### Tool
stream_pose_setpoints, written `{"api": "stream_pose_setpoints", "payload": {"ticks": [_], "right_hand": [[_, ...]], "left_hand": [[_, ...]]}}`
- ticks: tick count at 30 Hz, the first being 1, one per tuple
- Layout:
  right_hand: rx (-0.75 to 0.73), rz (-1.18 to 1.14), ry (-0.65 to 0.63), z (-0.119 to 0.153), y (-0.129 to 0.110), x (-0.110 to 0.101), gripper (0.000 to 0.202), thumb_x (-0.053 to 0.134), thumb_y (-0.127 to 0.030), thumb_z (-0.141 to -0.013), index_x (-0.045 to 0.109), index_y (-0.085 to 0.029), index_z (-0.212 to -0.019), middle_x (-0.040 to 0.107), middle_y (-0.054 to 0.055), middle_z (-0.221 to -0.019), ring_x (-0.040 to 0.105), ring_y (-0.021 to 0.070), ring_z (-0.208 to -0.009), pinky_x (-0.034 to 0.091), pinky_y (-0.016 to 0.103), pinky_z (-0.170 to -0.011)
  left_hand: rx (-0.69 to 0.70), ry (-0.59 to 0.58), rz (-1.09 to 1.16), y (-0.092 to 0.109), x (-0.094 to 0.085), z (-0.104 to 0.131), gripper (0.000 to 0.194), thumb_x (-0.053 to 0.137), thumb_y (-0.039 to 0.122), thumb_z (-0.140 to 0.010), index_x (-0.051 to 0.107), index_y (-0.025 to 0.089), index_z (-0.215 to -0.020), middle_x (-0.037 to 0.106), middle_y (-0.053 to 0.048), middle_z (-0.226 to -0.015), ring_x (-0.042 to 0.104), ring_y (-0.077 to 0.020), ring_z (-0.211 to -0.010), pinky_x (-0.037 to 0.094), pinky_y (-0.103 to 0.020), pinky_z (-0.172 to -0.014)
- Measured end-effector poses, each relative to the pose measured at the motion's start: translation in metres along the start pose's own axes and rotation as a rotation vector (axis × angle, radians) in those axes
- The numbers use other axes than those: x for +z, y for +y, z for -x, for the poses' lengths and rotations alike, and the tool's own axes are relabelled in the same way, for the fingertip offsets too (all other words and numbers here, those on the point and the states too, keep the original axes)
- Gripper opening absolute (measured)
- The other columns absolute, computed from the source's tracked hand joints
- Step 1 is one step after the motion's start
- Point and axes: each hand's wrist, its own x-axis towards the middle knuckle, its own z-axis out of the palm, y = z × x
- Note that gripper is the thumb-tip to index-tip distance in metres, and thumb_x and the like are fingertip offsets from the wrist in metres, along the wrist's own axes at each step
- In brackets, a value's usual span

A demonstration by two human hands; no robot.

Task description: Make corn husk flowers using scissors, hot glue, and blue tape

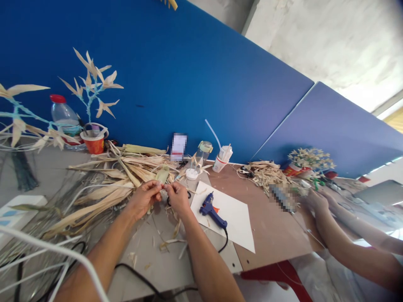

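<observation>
Left hand: fingertips of the left hand (147,196) pinch a small greenish husk piece (162,173), its lower end hidden by the fingers.
Right hand: the right hand (178,197) meets the left, thumb and finger pinching the same piece; the exact contact is too small to make out.
Husk pile: dried husks (110,193) spread at 9 o'clock from the hands, partly covered by the left forearm.
Glue gun: a blue glue gun (212,209) lies on a white sheet (237,228) at 4 o'clock, its cord passing out of sight behind the right forearm.
Phone: a propped phone (179,147) stands at 1 o'clock, its screen pixelated beyond reading.
Flower stem: a husk-flower stem (91,94) rises from a red cup (93,144) at 10 o'clock; another, nearer 9, is cropped by the frame.
Co-worker: at 3 o'clock, a second person's arms (340,243) reach in, hands blurred, body cut off.
Wire rack: white bars (75,256) at 8 o'clock, cropped.
</observation>
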Motion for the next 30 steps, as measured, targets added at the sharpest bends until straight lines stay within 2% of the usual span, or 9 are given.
{"api": "stream_pose_setpoints", "payload": {"ticks": [7,14,18,21,24,27,30], "right_hand": [[0.006,0.0,-0.015,-0.0003,0.0023,-0.0006,0.025,0.054,-0.034,-0.079,0.056,-0.018,-0.06,0.046,-0.005,-0.052,0.04,0.0103,-0.053,0.029,0.022,-0.052],[0.045,-0.094,0.003,-0.0017,-0.003,-0.0005,0.027,0.056,-0.034,-0.075,0.051,-0.018,-0.053,0.046,-0.005,-0.05,0.041,0.0098,-0.051,0.031,0.023,-0.052],[0.169,-0.376,0.022,-0.0026,-0.0024,-0.0012,0.031,0.054,-0.044,-0.078,0.055,-0.018,-0.061,0.048,-0.004,-0.05,0.039,0.0087,-0.044,0.03,0.022,-0.045],[0.206,-0.51,0.036,-0.0025,-0.0018,-0.0011,0.027,0.059,-0.043,-0.074,0.058,-0.017,-0.065,0.052,-0.003,-0.054,0.04,0.0075,-0.044,0.03,0.02,-0.044],[0.208,-0.564,-0.016,-0.001,-0.0021,0.0021,0.018,0.064,-0.035,-0.069,0.063,-0.017,-0.074,0.053,-0.005,-0.057,0.041,0.0067,-0.045,0.031,0.02,-0.045],[0.188,-0.567,-0.038,0.0005,-0.0023,0.0057,0.023,0.065,-0.029,-0.067,0.066,-0.018,-0.087,0.052,-0.006,-0.059,0.04,0.0066,-0.046,0.032,0.02,-0.047],[0.163,-0.495,-0.049,0.0003,-0.0021,0.006,0.019,0.064,-0.029,-0.067,0.065,-0.018,-0.083,0.05,-0.006,-0.056,0.04,0.0076,-0.047,0.033,0.021,-0.048]], "left_hand": [[0.004,0.0,-0.082,-0.0043,-0.0049,-0.0033,0.028,0.081,0.034,-0.06,0.066,0.016,-0.075,0.057,0.003,-0.059,0.049,-0.0085,-0.048,0.04,-0.022,-0.05],[0.025,0.006,-0.196,-0.0065,0.0002,-0.0026,0.025,0.081,0.032,-0.059,0.068,0.015,-0.073,0.059,0.002,-0.056,0.049,-0.0081,-0.046,0.036,-0.021,-0.048],[0.006,0.041,-0.079,-0.0047,0.0016,-0.0028,0.026,0.082,0.028,-0.055,0.067,0.015,-0.071,0.059,0.003,-0.056,0.049,-0.0072,-0.045,0.038,-0.02,-0.048],[0.004,0.088,0.059,-0.0014,0.001,-0.0031,0.029,0.084,0.026,-0.053,0.065,0.015,-0.072,0.06,0.004,-0.057,0.048,-0.0058,-0.045,0.039,-0.019,-0.048],[0.011,0.102,0.103,0.0013,0.0017,-0.0023,0.03,0.085,0.024,-0.051,0.064,0.014,-0.07,0.062,0.003,-0.061,0.048,-0.0047,-0.045,0.04,-0.018,-0.048],[0.003,0.09,0.084,0.0008,0.0033,-0.0015,0.03,0.085,0.024,-0.051,0.064,0.014,-0.069,0.062,0.003,-0.061,0.048,-0.0051,-0.045,0.041,-0.02,-0.048],[0.0,0.071,0.064,-0.0022,0.004,-0.0019,0.029,0.084,0.025,-0.053,0.064,0.014,-0.069,0.061,0.003,-0.061,0.048,-0.0053,-0.045,0.042,-0.02,-0.048]]}}
